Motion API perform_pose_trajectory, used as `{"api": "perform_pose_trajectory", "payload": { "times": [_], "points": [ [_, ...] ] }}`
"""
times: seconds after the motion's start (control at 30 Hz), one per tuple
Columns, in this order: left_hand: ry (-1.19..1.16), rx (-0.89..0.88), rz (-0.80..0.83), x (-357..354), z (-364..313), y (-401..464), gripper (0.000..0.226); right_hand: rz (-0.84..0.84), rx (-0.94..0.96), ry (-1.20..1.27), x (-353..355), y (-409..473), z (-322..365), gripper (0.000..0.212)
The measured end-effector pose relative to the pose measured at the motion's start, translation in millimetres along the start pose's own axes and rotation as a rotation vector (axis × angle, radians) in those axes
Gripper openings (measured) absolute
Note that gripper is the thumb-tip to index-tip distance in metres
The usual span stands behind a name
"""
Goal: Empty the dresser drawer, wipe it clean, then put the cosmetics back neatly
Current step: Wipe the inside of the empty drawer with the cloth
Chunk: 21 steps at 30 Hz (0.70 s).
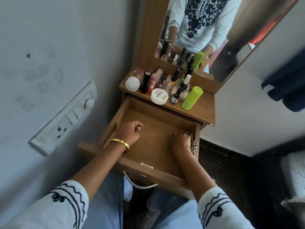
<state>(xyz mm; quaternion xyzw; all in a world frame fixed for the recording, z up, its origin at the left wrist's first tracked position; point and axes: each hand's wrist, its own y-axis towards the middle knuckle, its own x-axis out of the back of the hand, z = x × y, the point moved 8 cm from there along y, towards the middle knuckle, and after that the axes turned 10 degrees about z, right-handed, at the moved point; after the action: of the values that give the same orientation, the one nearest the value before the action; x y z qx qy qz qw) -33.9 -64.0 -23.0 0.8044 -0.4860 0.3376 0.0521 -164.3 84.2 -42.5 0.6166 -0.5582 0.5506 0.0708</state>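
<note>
Pulled-out wooden dresser drawer looks almost bare inside; the cosmetics, incl. a round white nail-polish-remover tub, lime-green cylindrical bottle and black tube, are crowded on the wooden dresser top under the mirror, likely parked there so the drawer floor is free for wiping. Left hand is curled into a loose fist over the drawer's left side, something small and pale maybe pinched, can't tell what. Right hand is fingers-down in the right corner, closed on a brown-and-cream patterned hair clip, probably among the last bits to clear out.
</note>
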Motion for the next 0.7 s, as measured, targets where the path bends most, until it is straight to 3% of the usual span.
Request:
{"api": "perform_pose_trajectory", "payload": {
  "times": [0.13,0.33,0.43,0.57,0.7],
  "points": [
    [-0.003,-0.005,0.012,-2,-1,0,0.026,0.227,0.025,-0.042,-25,-19,15,0.032],
    [-0.009,-0.029,-0.017,0,-3,0,0.025,0.367,0.119,0.060,-45,-41,22,0.028],
    [-0.009,-0.036,-0.024,1,-4,0,0.026,0.443,0.160,0.286,-43,-42,8,0.037],
    [-0.024,-0.058,-0.065,6,-7,1,0.026,0.497,0.255,0.530,-35,-48,0,0.033],
    [-0.045,-0.106,-0.156,17,-12,-5,0.029,0.537,0.250,1.339,-23,-48,-1,0.022]
  ]
}}
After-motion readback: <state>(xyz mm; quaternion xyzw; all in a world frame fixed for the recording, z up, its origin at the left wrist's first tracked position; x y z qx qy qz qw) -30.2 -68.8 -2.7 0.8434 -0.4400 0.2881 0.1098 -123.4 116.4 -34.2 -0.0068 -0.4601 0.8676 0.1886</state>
